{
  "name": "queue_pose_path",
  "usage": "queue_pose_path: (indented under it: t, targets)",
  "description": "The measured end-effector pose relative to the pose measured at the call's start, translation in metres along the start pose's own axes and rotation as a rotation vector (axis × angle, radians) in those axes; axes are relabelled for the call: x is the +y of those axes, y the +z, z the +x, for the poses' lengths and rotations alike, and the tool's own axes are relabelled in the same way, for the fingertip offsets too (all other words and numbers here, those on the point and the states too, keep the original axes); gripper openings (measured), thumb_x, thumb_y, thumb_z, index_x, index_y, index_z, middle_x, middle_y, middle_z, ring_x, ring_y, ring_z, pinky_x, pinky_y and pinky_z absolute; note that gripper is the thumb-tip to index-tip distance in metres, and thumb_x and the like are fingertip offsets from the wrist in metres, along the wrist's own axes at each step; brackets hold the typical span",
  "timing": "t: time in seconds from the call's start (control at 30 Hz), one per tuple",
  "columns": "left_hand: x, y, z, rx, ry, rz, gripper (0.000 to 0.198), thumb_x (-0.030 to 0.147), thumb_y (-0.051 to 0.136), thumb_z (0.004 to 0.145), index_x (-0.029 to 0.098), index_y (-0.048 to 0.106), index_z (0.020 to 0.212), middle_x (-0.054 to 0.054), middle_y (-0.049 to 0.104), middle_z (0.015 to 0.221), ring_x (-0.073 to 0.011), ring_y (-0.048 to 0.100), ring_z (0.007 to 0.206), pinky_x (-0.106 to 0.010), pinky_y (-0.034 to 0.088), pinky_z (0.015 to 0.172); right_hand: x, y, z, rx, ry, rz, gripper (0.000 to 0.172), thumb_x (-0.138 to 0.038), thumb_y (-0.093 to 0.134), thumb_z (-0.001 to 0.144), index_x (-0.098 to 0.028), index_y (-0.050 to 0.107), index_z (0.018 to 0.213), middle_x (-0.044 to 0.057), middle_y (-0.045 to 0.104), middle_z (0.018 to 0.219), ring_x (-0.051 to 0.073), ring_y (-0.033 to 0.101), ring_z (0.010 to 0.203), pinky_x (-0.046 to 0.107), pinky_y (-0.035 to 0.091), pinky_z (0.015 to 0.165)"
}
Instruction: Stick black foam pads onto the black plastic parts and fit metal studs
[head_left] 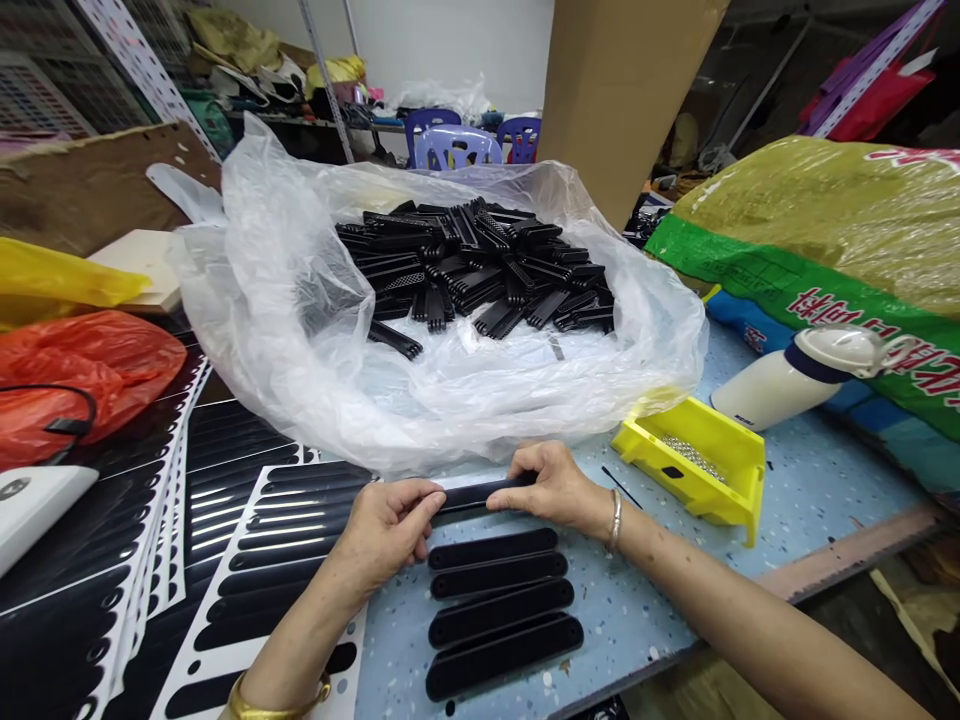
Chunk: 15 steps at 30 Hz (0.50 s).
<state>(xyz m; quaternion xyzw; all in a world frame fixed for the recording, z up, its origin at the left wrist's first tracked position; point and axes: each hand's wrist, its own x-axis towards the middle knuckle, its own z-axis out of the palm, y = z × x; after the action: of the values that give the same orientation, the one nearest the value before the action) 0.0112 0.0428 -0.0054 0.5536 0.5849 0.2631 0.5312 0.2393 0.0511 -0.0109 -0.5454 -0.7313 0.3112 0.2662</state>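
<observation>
Left hand (386, 535) and right hand (555, 490) pinch the ends of a black strip (484, 492), fingers closed on it, just above four strips (499, 612) lying on the blue table (645, 600)

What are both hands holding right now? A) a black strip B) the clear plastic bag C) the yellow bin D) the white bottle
A: the left hand and right hand grip opposite ends of a black strip, above four similar strips.
</observation>
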Motion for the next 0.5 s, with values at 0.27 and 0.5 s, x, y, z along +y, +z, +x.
queue_pose_path:
  t: [0.27,0.5]
  targets:
    - [0.0,-0.001,0.0,-0.017,0.003,0.039,0.032,0.04,0.062,0.073,0.013,0.074,0.085,0.003,0.057,0.046,-0.0104,0.055,0.035,-0.017,0.041,0.031,0.004,-0.007,-0.003,-0.092,0.043,0.137,0.025,-0.036,0.078,0.071,-0.015,0.069,0.061,0.0,0.059,0.061,0.011,0.053,0.06,0.023,0.037,0.055]
    - [-0.003,-0.002,0.001,-0.019,0.015,0.042,0.032,0.04,0.062,0.074,0.013,0.074,0.086,0.003,0.057,0.046,-0.0107,0.056,0.036,-0.017,0.041,0.032,0.005,0.004,-0.003,0.017,-0.092,-0.031,0.038,-0.03,0.066,0.081,-0.016,0.052,0.048,-0.003,0.048,0.053,0.009,0.043,0.053,0.023,0.031,0.052]
